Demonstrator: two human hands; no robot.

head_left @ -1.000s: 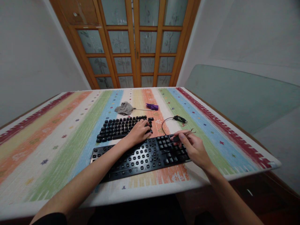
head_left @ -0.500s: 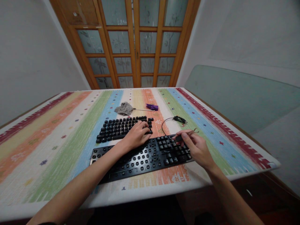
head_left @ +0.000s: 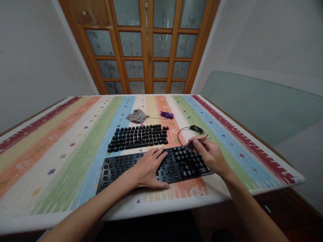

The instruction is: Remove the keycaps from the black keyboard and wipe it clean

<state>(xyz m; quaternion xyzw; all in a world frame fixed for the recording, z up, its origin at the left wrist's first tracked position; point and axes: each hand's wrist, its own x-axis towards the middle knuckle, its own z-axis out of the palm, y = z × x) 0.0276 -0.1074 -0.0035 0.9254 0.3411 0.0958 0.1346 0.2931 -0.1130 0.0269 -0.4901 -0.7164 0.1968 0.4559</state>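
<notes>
Striped table (head_left: 75, 144), wooden doors far. Near keyboard (head_left: 118, 168) half stripped; loose keycaps (head_left: 138, 136) laid in rows beyond for order. Your left hand (head_left: 148, 168) lies flat, fingers spread, steadying board. Your right hand (head_left: 210, 154) pinches keycap (head_left: 190, 145) at board's far right edge.

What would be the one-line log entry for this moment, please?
left hand: flat on keyboard frame | right hand: fingers pinch small dark tool at frame's far right | loose keycaps: behind frame

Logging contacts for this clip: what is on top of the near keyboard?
The left hand lies flat on the near keyboard; the right hand pinches a keycap at its far edge. Keys beneath both hands are hidden.
</notes>
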